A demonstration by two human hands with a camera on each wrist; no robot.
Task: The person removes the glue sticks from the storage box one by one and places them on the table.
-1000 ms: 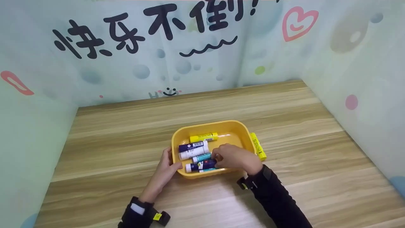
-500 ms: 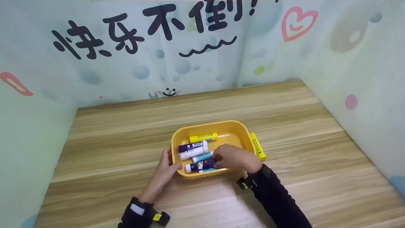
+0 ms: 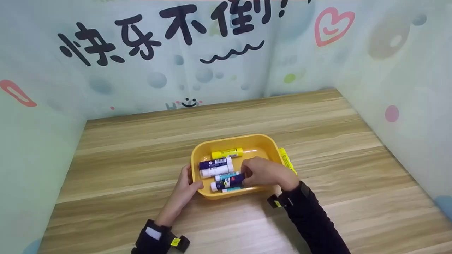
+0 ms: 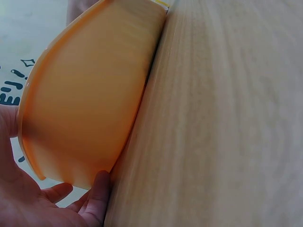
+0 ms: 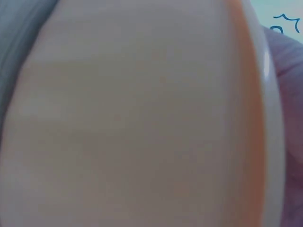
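Note:
A yellow plastic basin (image 3: 257,137) holds several glue sticks lying on their sides. My left hand (image 3: 182,190) grips the basin's left end, its thumb over the rim and its fingers against the outside wall, as the left wrist view also shows. Inside the basin, my right hand (image 3: 266,173) pinches the right end of a navy glue stick (image 3: 227,182) with a white end. Teal glue sticks (image 3: 226,176) lie beside it, partly covered. Farther back are a white glue stick (image 3: 214,171), another navy one (image 3: 213,163) and a yellow one (image 3: 227,153). The right wrist view shows mostly basin wall (image 5: 132,118).
Outside the basin, against its right side, lies another yellow glue stick (image 3: 286,159), partly hidden by the right hand. The wood-grain table (image 3: 134,148) is bordered by printed walls (image 3: 141,81) at the back, left and right.
My right hand has shifted slightly right, and the navy glue stick it pinches has moved a little right and tilted. The left hand and basin stay put.

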